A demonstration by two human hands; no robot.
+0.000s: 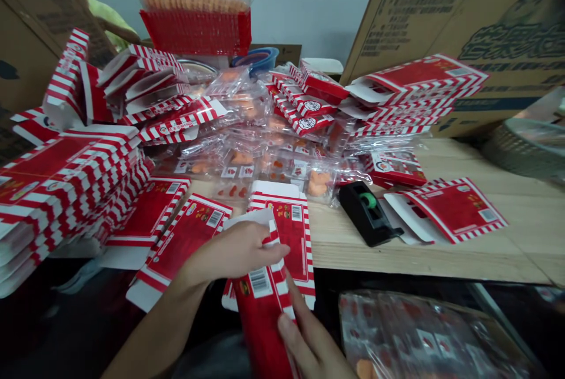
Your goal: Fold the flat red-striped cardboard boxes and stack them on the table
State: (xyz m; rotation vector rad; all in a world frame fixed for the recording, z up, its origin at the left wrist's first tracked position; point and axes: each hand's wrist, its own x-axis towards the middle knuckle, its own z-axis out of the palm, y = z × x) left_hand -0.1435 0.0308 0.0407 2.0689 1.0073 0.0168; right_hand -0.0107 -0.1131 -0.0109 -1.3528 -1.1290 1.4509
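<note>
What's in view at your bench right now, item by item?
Partly folded red-and-white striped cardboard box: one, red and white, held in the hands at the table's near edge.
Flat striped cardboard box blanks: many, red and white, stacked left and right, some loose on the table.
Clear plastic bags of orange pieces: many, clear and orange, heaped mid-table.
Black tape dispenser: one, black with green core, on the table, right of centre.
Pale wooden table: one, light tan, under everything.
Brown cardboard cartons: two, brown, far left and far right.
Blue plastic bowl: one, blue, far side.
Co-worker: one, yellow-green sleeve, far left.
Left hand: one, gripping the box's upper end.
Right hand: one, fingers against the box's side.
</note>
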